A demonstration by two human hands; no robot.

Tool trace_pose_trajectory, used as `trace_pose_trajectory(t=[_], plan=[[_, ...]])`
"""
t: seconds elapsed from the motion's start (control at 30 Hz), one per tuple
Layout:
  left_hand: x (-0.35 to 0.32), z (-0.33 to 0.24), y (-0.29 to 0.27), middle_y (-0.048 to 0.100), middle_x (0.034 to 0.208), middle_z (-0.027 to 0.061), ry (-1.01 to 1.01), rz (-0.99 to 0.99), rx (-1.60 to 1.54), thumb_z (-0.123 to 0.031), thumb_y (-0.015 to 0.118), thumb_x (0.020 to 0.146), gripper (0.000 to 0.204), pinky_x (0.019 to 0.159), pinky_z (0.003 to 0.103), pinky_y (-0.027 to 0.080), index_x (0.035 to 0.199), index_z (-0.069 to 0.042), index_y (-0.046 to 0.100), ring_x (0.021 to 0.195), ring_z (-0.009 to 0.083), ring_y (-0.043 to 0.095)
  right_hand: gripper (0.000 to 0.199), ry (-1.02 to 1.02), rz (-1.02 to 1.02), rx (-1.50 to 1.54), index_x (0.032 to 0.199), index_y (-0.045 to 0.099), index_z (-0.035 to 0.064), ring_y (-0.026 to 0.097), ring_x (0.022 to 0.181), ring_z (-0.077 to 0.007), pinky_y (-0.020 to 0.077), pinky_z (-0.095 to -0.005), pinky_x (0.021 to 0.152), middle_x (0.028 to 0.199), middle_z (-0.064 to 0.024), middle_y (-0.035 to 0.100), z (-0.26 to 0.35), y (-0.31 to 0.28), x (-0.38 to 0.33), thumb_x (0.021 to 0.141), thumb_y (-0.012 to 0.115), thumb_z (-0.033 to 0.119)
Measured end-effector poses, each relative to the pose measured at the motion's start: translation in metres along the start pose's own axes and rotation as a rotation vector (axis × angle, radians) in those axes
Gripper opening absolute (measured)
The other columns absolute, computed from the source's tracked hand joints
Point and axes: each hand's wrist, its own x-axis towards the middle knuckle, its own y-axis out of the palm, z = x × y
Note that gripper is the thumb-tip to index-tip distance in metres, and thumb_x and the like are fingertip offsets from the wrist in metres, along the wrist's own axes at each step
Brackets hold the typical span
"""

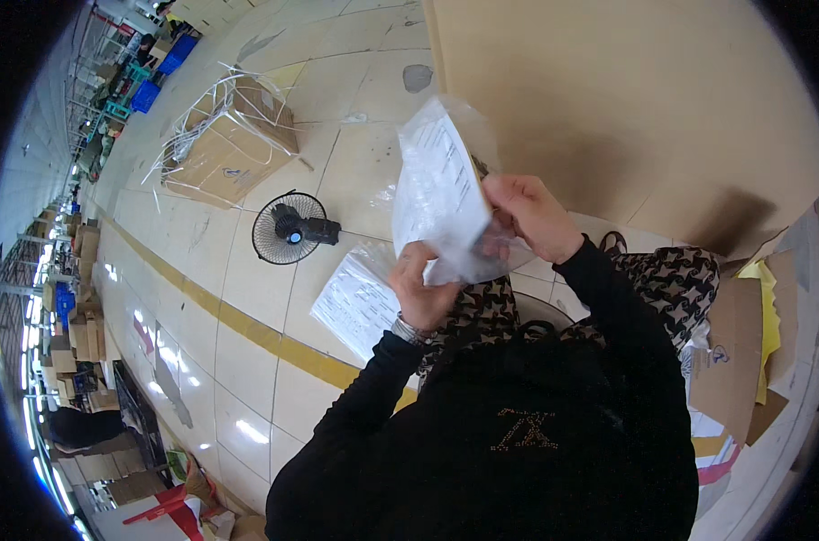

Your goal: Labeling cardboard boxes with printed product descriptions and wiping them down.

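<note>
The head view looks down on a clear plastic bag (441, 194) with a printed white sheet inside, held up in front of the chest, roughly at the middle of the picture. The left hand (420, 288) grips the bag's lower edge, fingers curled round the plastic. The right hand (531, 216) pinches its right edge, thumb and fingers closed on it. The bag stands nearly upright, tilted a little to the left.

Just below and left of the left hand lies a second bag (360, 302), flat on the floor, with a white printed sheet showing through it. Farther left, a small black fan (289, 228) with a round wire guard stands on the floor. Beyond the fan, far left, sits a brown carton (234, 144) with loose white straps tangled over and around it. A large flat sheet of cardboard (626, 99) fills the far right, its edge behind the held bag. At the right rim lie cardboard scraps (734, 361) and a yellow sheet (770, 316).

The floor (247, 361) is pale glossy tile with a yellow stripe (247, 329) running diagonally from far left toward the person. Along the left rim, stacks of cartons (80, 334) and blue crates (161, 77) line a long hall.
</note>
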Motion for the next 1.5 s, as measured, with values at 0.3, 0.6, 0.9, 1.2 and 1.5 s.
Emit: trace_pose_trajectory(t=[0.3,0.6,0.9,1.2,1.5], plan=[[0.018,-0.006,-0.051,0.016,0.14,0.0191,-0.683,0.358,-1.026,-0.055,0.062,0.07,0.103,0.094,0.044,0.036,0.14,-0.013,-0.001,0.129,0.0302,0.02,0.032,-0.499,0.17,-1.004,0.097,0.055,-0.0001,0.057,0.073,-0.029,0.0468,-0.0337,0.062,0.089,-0.0144,0.056,-0.035,0.046,-0.035,0.07,0.062,0.015],[0.029,-0.002,-0.066,0.056,0.102,0.0093,-1.006,0.421,-0.906,-0.015,0.051,0.085,0.035,0.08,0.032,0.046,0.115,0.001,0.045,0.092,0.0177,0.055,0.051,-0.334,0.08,-0.743,0.092,0.053,-0.0019,0.051,0.082,-0.0295,0.043,-0.0331,0.073,0.093,-0.014,0.045,-0.061,0.059,0.012,0.058,0.076,0.028],[0.053,-0.015,-0.068,0.057,0.097,0.0082,-0.617,0.699,-0.796,-0.021,0.054,0.084,0.036,0.078,0.03,0.046,0.113,0.001,0.047,0.087,0.0168,0.057,0.066,-0.256,0.004,-1.042,0.092,0.05,-0.0012,0.052,0.078,-0.0272,0.0455,-0.0343,0.069,0.091,-0.0137,0.044,-0.055,0.075,0.002,0.049,0.077,0.041],[0.043,0.001,-0.056,0.057,0.1,0.0087,-0.964,0.541,-1.092,-0.011,0.041,0.088,0.032,0.08,0.029,0.045,0.117,0.002,0.043,0.089,0.0155,0.056,0.058,-0.277,-0.082,-0.838,0.086,0.047,0.0005,0.044,0.092,-0.0266,0.042,-0.0328,0.076,0.092,-0.014,0.041,-0.061,0.057,-0.007,0.053,0.078,0.037],[0.01,0.001,-0.034,0.046,0.123,0.0171,-0.485,0.251,-0.701,0.004,0.037,0.079,0.059,0.086,0.029,0.042,0.135,-0.002,0.021,0.103,0.018,0.051,0.044,-0.224,0.063,-0.634,0.083,0.039,0.0047,0.042,0.104,-0.0178,0.0431,-0.0336,0.087,0.108,-0.0081,0.033,-0.068,0.031,-0.01,0.063,0.077,0.014]])
